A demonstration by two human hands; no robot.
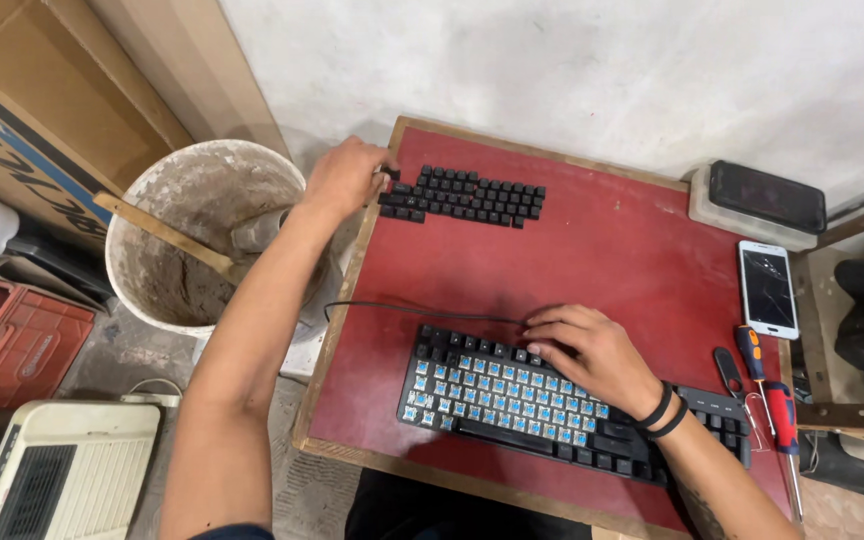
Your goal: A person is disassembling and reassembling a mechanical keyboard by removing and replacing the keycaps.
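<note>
While the left hand [344, 175] pinches one black keycap [391, 174] at the far-left end of the keycap rows [462, 195], four rows on the red worktop [592, 250], the right hand [587, 350] rests flat, grip loose and empty, on one keyboard [512, 400] showing blue switches. Right edge: two screwdrivers [767, 385], two phones [767, 285]

Screens: white phone [769, 288], upright rectangle with a cracked dark screen, at the right edge of the red surface [602, 250]. Second phone [766, 196], black, screen dark, lies flat on a pale rectangular box [742, 222] at the far right corner, just beyond the white one.

Packages: brown cardboard box [37, 100], top left, off the surface, with a blue stripe and dark print on its side.
</note>
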